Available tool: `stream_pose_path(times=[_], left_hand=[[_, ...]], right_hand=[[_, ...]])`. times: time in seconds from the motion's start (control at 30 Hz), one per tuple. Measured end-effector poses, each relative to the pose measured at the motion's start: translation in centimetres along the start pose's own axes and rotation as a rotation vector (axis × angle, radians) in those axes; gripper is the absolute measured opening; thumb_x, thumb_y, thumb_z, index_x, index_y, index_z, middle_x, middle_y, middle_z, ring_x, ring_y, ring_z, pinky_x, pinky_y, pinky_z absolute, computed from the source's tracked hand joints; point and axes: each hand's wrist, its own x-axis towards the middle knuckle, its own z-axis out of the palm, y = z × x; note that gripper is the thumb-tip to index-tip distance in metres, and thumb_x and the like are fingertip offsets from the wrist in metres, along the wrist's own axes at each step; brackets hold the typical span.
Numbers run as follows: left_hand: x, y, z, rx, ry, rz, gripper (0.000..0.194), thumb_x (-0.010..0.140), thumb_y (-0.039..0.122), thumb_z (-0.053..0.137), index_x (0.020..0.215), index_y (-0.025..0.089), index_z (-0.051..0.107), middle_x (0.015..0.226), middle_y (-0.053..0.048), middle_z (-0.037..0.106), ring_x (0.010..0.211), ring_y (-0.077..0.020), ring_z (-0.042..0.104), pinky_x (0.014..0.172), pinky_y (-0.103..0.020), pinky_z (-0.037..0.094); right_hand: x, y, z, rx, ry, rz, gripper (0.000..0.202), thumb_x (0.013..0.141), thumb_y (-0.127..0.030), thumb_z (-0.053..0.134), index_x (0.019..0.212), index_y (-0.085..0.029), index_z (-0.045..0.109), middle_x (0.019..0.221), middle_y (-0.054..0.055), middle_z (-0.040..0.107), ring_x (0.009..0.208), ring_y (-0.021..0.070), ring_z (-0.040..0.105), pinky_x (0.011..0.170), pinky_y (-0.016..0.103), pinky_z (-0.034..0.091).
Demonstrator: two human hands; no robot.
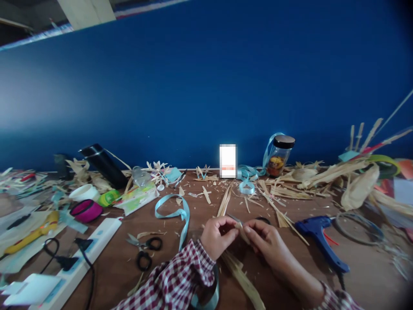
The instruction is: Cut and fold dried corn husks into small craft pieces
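My left hand [217, 237] is closed in a pinch on a small pale piece of dried corn husk [241, 231]. My right hand [269, 243] pinches the same piece from the other side, so the fingertips of both hands nearly meet. Just behind the fingers, a metal blade and a dark loop [263, 219] partly show; my hands hide the rest. Long husk strips [240, 275] lie on the table under and in front of my hands, and more strips [225, 200] lie beyond them. Light-blue ribbon [184, 213] curls to the left of my left hand.
Black-handled scissors [145, 249] and a white power strip [97, 245] lie at left. A blue glue gun [322, 241] is at right. Farther back stand a lidded jar [278, 157] and a leaning black bottle [105, 165]. Husks and scraps litter the table before a blue panel [193, 94].
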Motion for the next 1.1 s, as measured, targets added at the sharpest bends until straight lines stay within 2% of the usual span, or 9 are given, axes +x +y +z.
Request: stream_pose_path(times=[0.1,0.2,0.3,0.5,0.63,0.7,0.8,0.97,1.1], left_hand=[[-0.1,-0.3,-0.1,-0.167,0.024,-0.134,0.011,0.07,0.022,0.065,0.077,0.013,0.063,0.056,0.002,0.058,0.047,-0.009,0.053,0.049,-0.021,0.045],[-0.3,-0.5,-0.1,-0.29,0.049,-0.22,0.015,0.067,0.024,0.067,0.075,0.014,0.058,0.054,0.005,0.054,0.043,-0.0067,0.05,0.045,-0.019,0.044],[-0.5,-0.8,0.0,-0.331,0.044,-0.215,0.017,0.065,0.022,0.067,0.072,0.015,0.054,0.052,0.006,0.052,0.043,-0.006,0.049,0.044,-0.018,0.044],[-0.8,-1.1,0.2,-0.358,0.012,-0.253,0.021,0.065,0.024,0.068,0.072,0.017,0.049,0.048,0.008,0.051,0.037,-0.0057,0.048,0.038,-0.017,0.041],[-0.8,-0.8,0.2,-0.399,-0.005,-0.297,0.027,0.063,0.026,0.07,0.081,0.015,0.054,0.054,0.007,0.055,0.037,-0.0055,0.049,0.038,-0.018,0.042],[-0.8,-0.6,0.2,-0.388,-0.032,-0.322,0.029,0.063,0.029,0.07,0.084,0.013,0.058,0.057,0.004,0.058,0.037,-0.0056,0.049,0.039,-0.018,0.042],[-0.9,-0.2,0.1,-0.309,-0.029,-0.331,0.027,0.063,0.034,0.071,0.075,0.012,0.061,0.05,0.003,0.056,0.038,-0.0061,0.047,0.04,-0.018,0.04],[-0.9,-0.2,-0.1,-0.22,0.008,-0.283,0.03,0.069,0.041,0.067,0.074,0.012,0.063,0.042,0.004,0.051,0.036,-0.0076,0.045,0.04,-0.02,0.037],[-1.1,-0.6,0.0,-0.169,0.027,-0.239,0.025,0.073,0.038,0.064,0.073,0.014,0.062,0.04,0.006,0.046,0.036,-0.0077,0.04,0.04,-0.02,0.031]], right_hand=[[-0.1,-0.4,-0.1,-0.181,-0.005,-0.049,0.033,0.074,-0.043,0.064,0.091,-0.015,0.062,0.069,0.0,0.06,0.052,0.0113,0.046,0.048,0.021,0.036],[-0.1,-0.5,-0.1,-0.324,0.015,-0.078,0.026,0.077,-0.04,0.059,0.085,-0.016,0.063,0.067,0.001,0.061,0.056,0.0142,0.051,0.052,0.023,0.039],[0.1,-0.3,0.0,-0.34,0.014,-0.104,0.027,0.084,-0.04,0.05,0.076,-0.016,0.061,0.067,0.002,0.062,0.063,0.0164,0.055,0.057,0.024,0.042],[0.0,0.3,0.2,-0.367,0.056,-0.1,0.029,0.087,-0.042,0.045,0.074,-0.017,0.056,0.064,0.0,0.056,0.06,0.0151,0.051,0.054,0.023,0.039],[-0.2,0.6,0.3,-0.42,0.052,-0.106,0.032,0.089,-0.043,0.042,0.071,-0.018,0.053,0.061,-0.001,0.051,0.057,0.0139,0.046,0.052,0.023,0.035],[-0.3,0.6,0.4,-0.443,0.034,-0.105,0.033,0.089,-0.043,0.042,0.07,-0.018,0.052,0.06,-0.001,0.05,0.056,0.0137,0.045,0.052,0.023,0.035],[-0.3,0.5,0.5,-0.458,0.017,-0.104,0.032,0.088,-0.042,0.043,0.07,-0.018,0.053,0.059,-0.001,0.051,0.056,0.014,0.046,0.052,0.023,0.035],[-0.2,0.3,0.6,-0.409,0.011,-0.11,0.031,0.088,-0.043,0.043,0.072,-0.019,0.052,0.058,-0.001,0.052,0.054,0.0142,0.048,0.052,0.023,0.036],[-0.3,0.2,0.8,-0.365,-0.005,-0.113,0.029,0.09,-0.042,0.039,0.078,-0.02,0.054,0.055,-0.002,0.052,0.052,0.0148,0.05,0.053,0.024,0.039]])
